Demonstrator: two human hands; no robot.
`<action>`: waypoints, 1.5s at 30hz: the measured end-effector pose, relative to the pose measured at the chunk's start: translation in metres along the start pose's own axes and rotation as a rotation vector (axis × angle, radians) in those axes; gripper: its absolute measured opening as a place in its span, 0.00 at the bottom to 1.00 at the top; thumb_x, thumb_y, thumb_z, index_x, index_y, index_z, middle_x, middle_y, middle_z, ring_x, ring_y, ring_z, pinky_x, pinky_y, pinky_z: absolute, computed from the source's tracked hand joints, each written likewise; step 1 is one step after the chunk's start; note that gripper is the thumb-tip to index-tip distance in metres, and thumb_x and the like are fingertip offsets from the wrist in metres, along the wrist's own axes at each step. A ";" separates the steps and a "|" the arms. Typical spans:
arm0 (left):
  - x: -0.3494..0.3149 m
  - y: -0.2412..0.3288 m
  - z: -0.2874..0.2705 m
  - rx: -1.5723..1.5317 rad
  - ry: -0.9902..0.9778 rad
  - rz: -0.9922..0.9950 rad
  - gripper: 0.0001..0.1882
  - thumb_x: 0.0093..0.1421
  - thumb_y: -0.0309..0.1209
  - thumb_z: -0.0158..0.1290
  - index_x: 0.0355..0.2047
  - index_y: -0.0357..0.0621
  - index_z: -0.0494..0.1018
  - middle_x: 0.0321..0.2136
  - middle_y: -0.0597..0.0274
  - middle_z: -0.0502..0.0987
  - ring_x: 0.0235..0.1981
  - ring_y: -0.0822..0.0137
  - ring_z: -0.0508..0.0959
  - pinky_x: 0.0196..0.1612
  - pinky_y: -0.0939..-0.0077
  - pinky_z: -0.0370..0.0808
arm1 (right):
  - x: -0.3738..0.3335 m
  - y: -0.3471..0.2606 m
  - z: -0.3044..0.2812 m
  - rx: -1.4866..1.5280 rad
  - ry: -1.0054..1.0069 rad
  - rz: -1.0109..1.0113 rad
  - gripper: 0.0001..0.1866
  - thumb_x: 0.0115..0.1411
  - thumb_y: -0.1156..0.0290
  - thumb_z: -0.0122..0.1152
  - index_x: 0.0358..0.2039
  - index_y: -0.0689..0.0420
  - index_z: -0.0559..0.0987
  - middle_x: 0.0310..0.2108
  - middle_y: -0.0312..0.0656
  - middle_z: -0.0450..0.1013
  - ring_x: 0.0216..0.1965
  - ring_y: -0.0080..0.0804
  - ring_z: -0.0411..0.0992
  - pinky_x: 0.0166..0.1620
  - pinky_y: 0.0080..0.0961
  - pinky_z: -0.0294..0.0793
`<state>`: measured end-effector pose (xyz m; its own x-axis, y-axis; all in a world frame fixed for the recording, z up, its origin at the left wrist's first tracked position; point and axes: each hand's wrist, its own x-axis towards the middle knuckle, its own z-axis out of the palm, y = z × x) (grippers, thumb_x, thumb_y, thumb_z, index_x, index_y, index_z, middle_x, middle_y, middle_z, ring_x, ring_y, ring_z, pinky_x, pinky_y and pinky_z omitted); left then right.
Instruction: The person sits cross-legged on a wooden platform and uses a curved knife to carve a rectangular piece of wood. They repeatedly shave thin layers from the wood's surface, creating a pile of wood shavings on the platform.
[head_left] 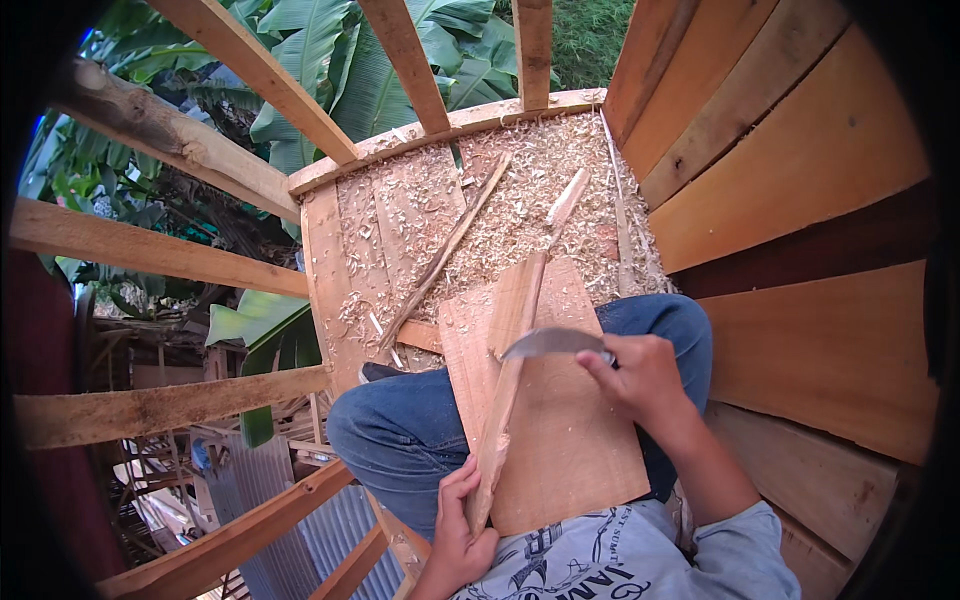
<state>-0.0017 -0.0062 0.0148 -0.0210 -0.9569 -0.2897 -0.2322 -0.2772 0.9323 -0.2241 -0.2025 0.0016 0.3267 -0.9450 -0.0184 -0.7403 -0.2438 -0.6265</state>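
Observation:
My right hand point(640, 378) is closed round the handle of a curved knife point(555, 343). The blade points left and lies against a long strip of wood point(508, 385). At its near end, my left hand point(462, 520) grips that strip, fingers wrapped over its edge. The strip slants up and away from me across a flat wooden board point(570, 440), which rests on my lap over my jeans. Pale, rough-cut patches show along the strip. Most of the knife handle is hidden inside my right hand.
Curled wood shavings point(510, 215) cover the plank floor point(325, 250) ahead. A thin dark stick point(450, 245) and a shorter pale piece point(568, 197) lie among them. Wooden rails point(170, 408) stand on the left and ahead, a plank wall point(800, 180) on the right. Below left is corrugated metal point(250, 510).

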 end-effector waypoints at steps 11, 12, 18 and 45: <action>0.003 0.002 -0.002 -0.009 0.075 0.027 0.36 0.41 0.19 0.45 0.56 0.31 0.58 0.57 0.37 0.60 0.63 0.44 0.61 0.65 0.58 0.55 | 0.011 0.001 0.034 -0.040 0.013 -0.211 0.31 0.53 0.37 0.59 0.15 0.56 0.76 0.12 0.46 0.70 0.17 0.45 0.73 0.21 0.37 0.71; 0.003 0.001 -0.002 -0.007 0.077 0.031 0.36 0.41 0.19 0.45 0.56 0.31 0.58 0.57 0.37 0.60 0.63 0.44 0.61 0.65 0.58 0.55 | 0.011 0.002 0.036 -0.029 0.043 -0.168 0.31 0.55 0.38 0.58 0.16 0.57 0.76 0.13 0.47 0.70 0.17 0.47 0.73 0.22 0.39 0.71; -0.006 -0.002 0.002 0.035 0.061 0.038 0.34 0.42 0.19 0.46 0.55 0.31 0.59 0.57 0.37 0.60 0.63 0.45 0.61 0.65 0.59 0.55 | 0.050 0.035 0.011 0.154 0.171 0.348 0.31 0.64 0.46 0.50 0.24 0.65 0.79 0.17 0.59 0.70 0.24 0.57 0.74 0.28 0.43 0.70; 0.004 0.045 -0.007 0.273 0.025 0.112 0.33 0.45 0.11 0.43 0.56 0.29 0.59 0.58 0.35 0.58 0.63 0.39 0.60 0.64 0.59 0.59 | 0.062 0.052 0.052 0.579 0.010 0.329 0.19 0.66 0.61 0.52 0.47 0.62 0.78 0.10 0.31 0.63 0.07 0.18 0.58 0.12 0.19 0.58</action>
<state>-0.0059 -0.0232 0.0573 -0.0386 -0.9830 -0.1797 -0.4829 -0.1391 0.8645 -0.2117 -0.2619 -0.0725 0.1302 -0.9527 -0.2745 -0.3645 0.2114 -0.9069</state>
